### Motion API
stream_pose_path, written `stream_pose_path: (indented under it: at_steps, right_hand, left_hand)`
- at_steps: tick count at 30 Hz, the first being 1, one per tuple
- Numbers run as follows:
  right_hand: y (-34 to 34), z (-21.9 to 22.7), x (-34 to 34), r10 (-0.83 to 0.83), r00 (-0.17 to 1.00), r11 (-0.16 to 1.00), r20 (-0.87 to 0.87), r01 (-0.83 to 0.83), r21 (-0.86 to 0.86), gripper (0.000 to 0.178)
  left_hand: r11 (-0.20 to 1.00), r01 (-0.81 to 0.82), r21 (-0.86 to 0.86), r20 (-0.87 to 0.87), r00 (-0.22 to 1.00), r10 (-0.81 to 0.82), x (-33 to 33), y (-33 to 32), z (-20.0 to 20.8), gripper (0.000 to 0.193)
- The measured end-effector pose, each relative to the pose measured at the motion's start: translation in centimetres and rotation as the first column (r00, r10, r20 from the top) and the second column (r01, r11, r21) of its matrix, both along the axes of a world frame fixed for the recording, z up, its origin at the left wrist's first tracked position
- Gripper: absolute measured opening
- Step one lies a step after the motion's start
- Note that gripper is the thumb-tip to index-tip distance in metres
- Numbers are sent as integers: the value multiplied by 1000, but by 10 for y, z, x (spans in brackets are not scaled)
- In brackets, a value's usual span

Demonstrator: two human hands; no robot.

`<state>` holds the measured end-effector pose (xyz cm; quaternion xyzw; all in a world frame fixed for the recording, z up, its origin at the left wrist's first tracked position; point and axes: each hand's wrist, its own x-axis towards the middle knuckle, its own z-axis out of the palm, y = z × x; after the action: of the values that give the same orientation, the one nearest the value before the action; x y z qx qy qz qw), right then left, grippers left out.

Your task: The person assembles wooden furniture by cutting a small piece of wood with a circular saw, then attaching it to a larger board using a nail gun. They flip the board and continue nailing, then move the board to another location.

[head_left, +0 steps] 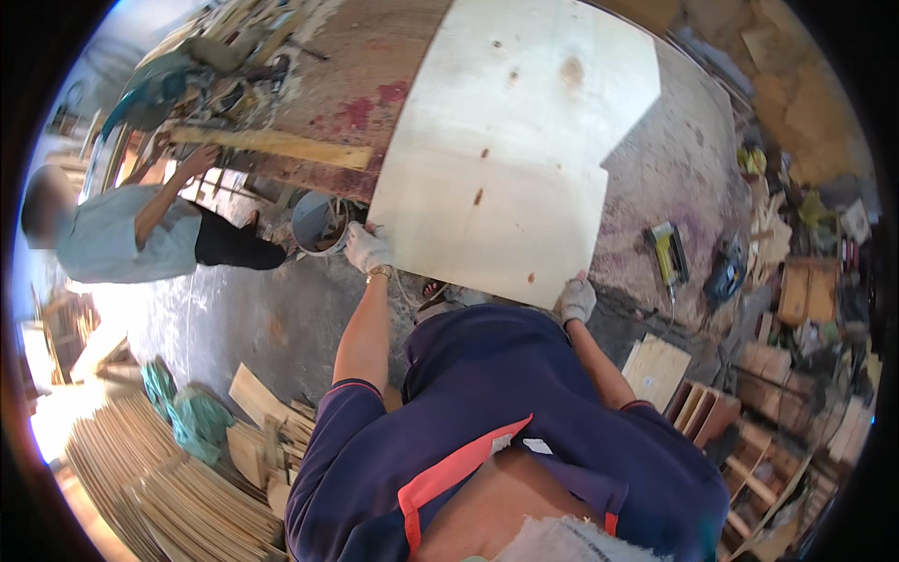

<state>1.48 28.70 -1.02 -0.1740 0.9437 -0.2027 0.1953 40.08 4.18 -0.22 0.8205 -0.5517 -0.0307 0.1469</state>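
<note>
A large pale plywood sheet [487, 159] with a notched right edge and several dark knots lies over the workbench [674, 159], its near edge toward my body. My left hand [368, 248], in a light work glove, grips the sheet's near left corner. At the near right corner my gloved right hand [575, 300] is closed on the edge, thumb on top. The fingers under the sheet are hidden on both sides. On the bench right of the sheet rest a yellow-green nail gun [669, 255] and a blue power tool [726, 270].
A co-worker [140, 229] at the left handles a long wooden board [281, 146] on the bench. A bucket [318, 223] holding scraps stands near my left hand. Stacked wood strips [178, 478] and a green bag [198, 421] lie lower left. Wooden pieces [749, 468] are piled lower right.
</note>
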Motion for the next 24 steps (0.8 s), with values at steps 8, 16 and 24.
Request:
stream_pose_path:
  at_steps: [8, 16, 24]
  right_hand:
    - [2, 1, -5, 43, 997, 998, 69, -40, -37, 69]
    - [37, 18, -52, -25, 999, 996, 33, 27, -84, 60]
    - [92, 36, -35, -68, 998, 975, -9, 64, -213, 43]
  left_hand:
    - [972, 154, 175, -132, 982, -132, 13, -5, 7, 51]
    - [965, 180, 189, -196, 970, -142, -18, 49, 8, 33]
    - [975, 218, 40, -557, 815, -159, 2, 65, 14, 27]
